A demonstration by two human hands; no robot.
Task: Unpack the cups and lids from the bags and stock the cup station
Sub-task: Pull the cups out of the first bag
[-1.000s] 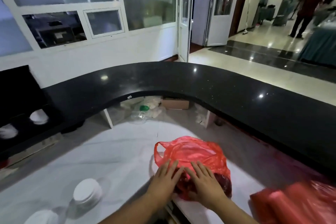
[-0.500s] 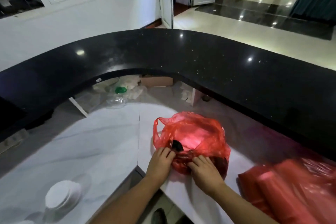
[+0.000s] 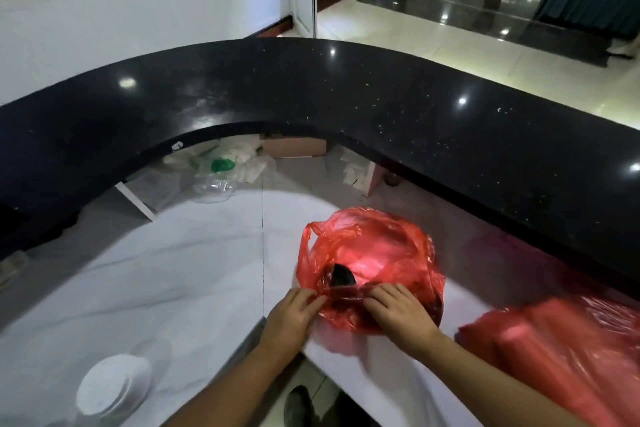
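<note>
Red, thin and glossy, the red plastic bag (image 3: 374, 253) sits on the white marble-patterned desk (image 3: 173, 270), right of centre and close to the near edge. Its film is crumpled and half see-through, with a loop handle standing up at its far left corner. The mouth gapes upward, showing a pale pink glow inside and a dark rounded object (image 3: 341, 276) just behind the near rim; what that object is cannot be told.

Both hands are at the near rim of the bag. The left hand (image 3: 291, 317) pinches the film with curled fingers at the left, and the right hand (image 3: 398, 312) pinches it at the right, so a band of plastic is stretched between them.

At the near left a stack of white lids (image 3: 110, 385) lies on the desk, wrapped in clear film. At the near right lies a blurred heap of more red bags (image 3: 561, 357), well apart from the lids. A black speckled ledge (image 3: 346, 90) curves round the far side of the desk. Under it, on the floor, are a clear plastic bag (image 3: 214, 180) and a cardboard box (image 3: 294, 147).
</note>
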